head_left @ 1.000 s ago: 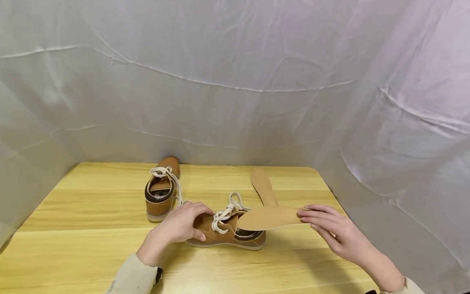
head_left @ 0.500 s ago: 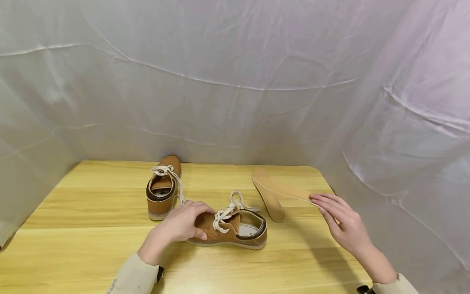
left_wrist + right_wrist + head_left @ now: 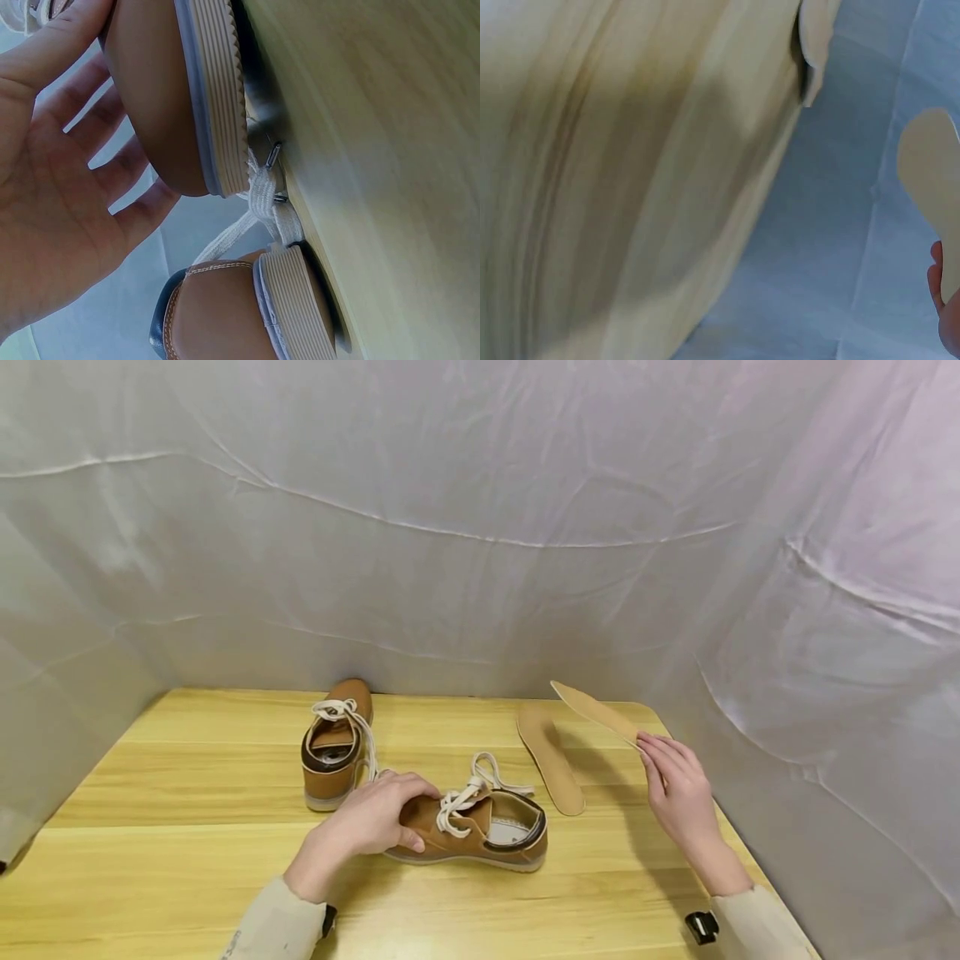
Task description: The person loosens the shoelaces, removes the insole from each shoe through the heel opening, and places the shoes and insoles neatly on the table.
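Observation:
My left hand (image 3: 382, 814) grips the toe of a brown lace-up shoe (image 3: 517, 853), thumb on the near side and fingers over the far side. The shoe lies sideways on the table with its heel to the right, and a pale lining shows in its opening. In the right hand (image 3: 678, 785) a tan insole (image 3: 596, 710) is pinched by one end, held up over the table's right side with its free end pointing up and left. The right wrist view shows that insole (image 3: 930, 165) and a few fingertips at its edge. A second insole (image 3: 558, 768) lies flat behind the shoe's heel.
Another brown shoe (image 3: 327, 785) stands at the back left, toe toward the grey fabric wall (image 3: 450, 568). White laces (image 3: 262, 195) hang between the two shoes in the left wrist view. The wooden table (image 3: 187, 877) ends at the fabric on the right.
The right hand has carried its insole from over the shoe's opening up and to the right, baring the opening and the second insole. The left hand and its shoe have stayed in place.

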`<state>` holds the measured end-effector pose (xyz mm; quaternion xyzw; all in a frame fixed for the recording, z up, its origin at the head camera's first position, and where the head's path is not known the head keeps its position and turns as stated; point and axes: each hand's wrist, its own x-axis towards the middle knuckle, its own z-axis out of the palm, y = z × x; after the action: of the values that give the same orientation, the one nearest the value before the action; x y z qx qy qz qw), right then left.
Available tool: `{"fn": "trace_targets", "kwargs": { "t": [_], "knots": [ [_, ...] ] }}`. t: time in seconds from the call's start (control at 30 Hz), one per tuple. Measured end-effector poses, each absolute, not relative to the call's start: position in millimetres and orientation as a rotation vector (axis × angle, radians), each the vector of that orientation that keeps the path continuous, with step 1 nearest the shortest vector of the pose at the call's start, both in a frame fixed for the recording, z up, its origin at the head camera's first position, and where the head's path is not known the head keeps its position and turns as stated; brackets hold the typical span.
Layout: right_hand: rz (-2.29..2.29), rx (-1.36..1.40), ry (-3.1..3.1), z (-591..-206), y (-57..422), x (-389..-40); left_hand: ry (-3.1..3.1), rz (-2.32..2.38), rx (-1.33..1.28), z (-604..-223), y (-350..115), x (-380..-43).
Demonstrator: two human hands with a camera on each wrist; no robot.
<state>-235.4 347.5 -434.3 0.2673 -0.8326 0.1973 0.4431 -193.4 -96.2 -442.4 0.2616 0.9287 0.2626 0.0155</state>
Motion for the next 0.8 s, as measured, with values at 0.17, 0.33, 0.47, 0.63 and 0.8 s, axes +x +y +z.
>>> {"fn": "trace_targets", "kwargs": {
  "t": [0.17,0.33,0.47,0.63,0.8],
  "knots": [
    [0.467,0.568,-2.122,-447,354,-247,2.892,0.823,0.814,-441,-96,-193],
    [0.449,0.530,-2.146,-463,359,-259,2.896,0.822,0.825,-441,-96,-193],
    [0.423,0.471,-2.216,-470,361,-265,2.891,0.828,0.829,-442,-96,-193],
    [0.361,0.434,-2.343,-471,358,-269,2.888,0.834,0.830,-443,-96,-192],
    [0.338,0.468,-2.441,-472,352,-272,2.890,0.841,0.828,-443,-96,-192]
  ]
}}
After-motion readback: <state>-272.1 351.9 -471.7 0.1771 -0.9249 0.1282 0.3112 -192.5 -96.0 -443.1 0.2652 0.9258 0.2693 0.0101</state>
